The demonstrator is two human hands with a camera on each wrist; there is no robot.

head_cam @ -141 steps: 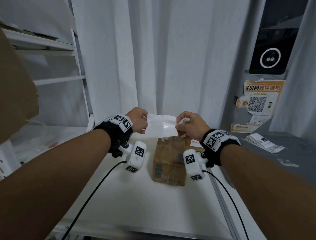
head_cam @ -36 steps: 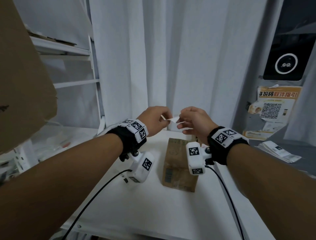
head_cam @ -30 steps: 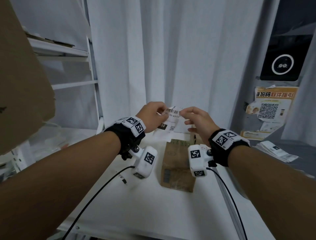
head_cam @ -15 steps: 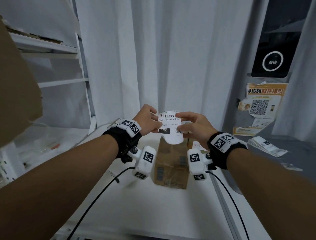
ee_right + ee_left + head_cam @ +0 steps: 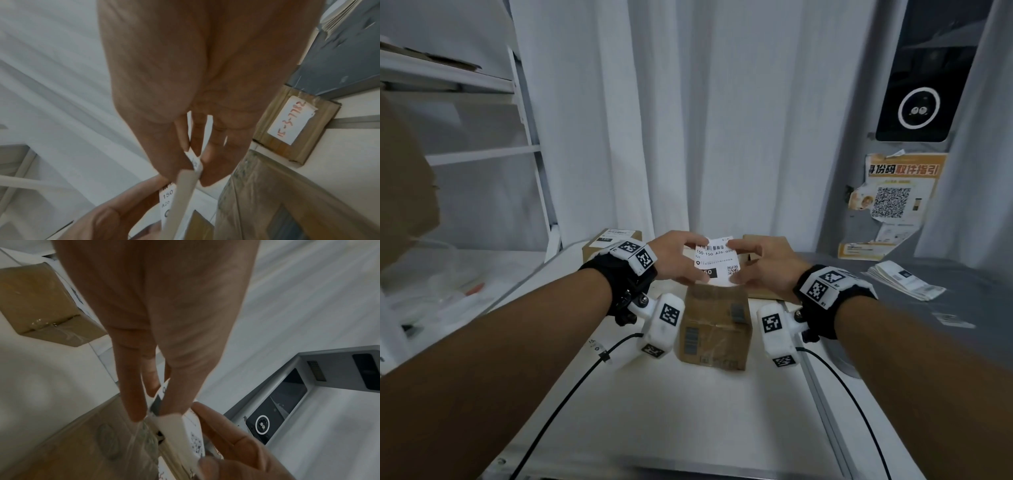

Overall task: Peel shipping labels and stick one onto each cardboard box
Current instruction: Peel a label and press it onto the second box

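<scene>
A white shipping label [image 5: 717, 262] with a barcode and "150" print is held just above the far top edge of a taped cardboard box [image 5: 715, 325] on the white table. My left hand [image 5: 678, 257] pinches the label's left edge and my right hand [image 5: 756, 262] pinches its right edge. In the left wrist view the label [image 5: 176, 423] sits between thumb and fingers over the box [image 5: 82, 443]. The right wrist view shows the label [image 5: 185, 193] edge-on beside the box [image 5: 277, 203].
A labelled box [image 5: 611, 241] stands at the back left. Another box with a handwritten sticker [image 5: 292, 123] lies behind my right hand. A stack of labels [image 5: 904, 279] rests on the grey counter at right. White shelving [image 5: 482, 154] stands left, curtains behind.
The label has been turned printed side toward me and lowered from chest height down to the box's top. Both hands came down with it, still holding its edges.
</scene>
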